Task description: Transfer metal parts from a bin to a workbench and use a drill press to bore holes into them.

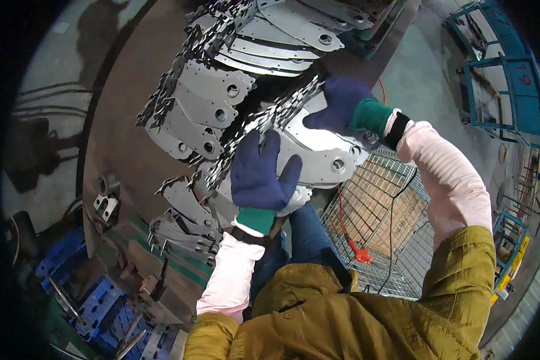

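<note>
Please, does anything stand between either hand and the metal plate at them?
Nothing visible does: the left hand is at the plate's left end, the right hand at its upper side. Contact itself is hidden.

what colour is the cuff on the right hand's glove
The cuff is green, on a dark blue glove; the head view shows it best.

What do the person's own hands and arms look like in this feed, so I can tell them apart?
The left hand and right hand wear matching dark blue gloves with green cuffs. Next come black bands, then pale pink sleeves, then olive-yellow jacket sleeves.
</note>
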The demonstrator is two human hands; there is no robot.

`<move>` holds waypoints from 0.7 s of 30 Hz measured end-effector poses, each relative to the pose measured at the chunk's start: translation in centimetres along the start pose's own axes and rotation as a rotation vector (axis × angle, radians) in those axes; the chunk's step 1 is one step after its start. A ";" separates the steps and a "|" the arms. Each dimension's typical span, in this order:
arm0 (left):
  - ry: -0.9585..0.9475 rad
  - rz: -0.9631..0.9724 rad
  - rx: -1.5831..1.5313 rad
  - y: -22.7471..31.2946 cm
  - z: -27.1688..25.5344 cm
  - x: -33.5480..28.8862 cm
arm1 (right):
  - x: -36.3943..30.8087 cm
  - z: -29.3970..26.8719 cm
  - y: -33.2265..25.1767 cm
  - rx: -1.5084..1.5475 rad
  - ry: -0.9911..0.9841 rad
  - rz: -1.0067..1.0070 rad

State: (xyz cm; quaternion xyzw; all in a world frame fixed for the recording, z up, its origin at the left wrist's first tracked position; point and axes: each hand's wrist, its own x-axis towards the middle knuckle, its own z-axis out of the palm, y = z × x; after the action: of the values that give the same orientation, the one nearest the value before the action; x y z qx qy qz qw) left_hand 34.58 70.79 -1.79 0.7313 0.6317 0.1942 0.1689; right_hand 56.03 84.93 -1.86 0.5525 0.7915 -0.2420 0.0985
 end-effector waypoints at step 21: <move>0.087 -0.056 0.004 -2.4 -1.2 -4.1 | -2.2 1.0 -7.2 0.156 0.129 0.041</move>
State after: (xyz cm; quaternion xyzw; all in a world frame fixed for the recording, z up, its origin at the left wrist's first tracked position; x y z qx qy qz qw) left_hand 31.40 67.08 -2.19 0.7045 0.6590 0.2196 0.1452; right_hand 50.06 80.63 0.24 0.5889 0.7636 -0.2647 0.0090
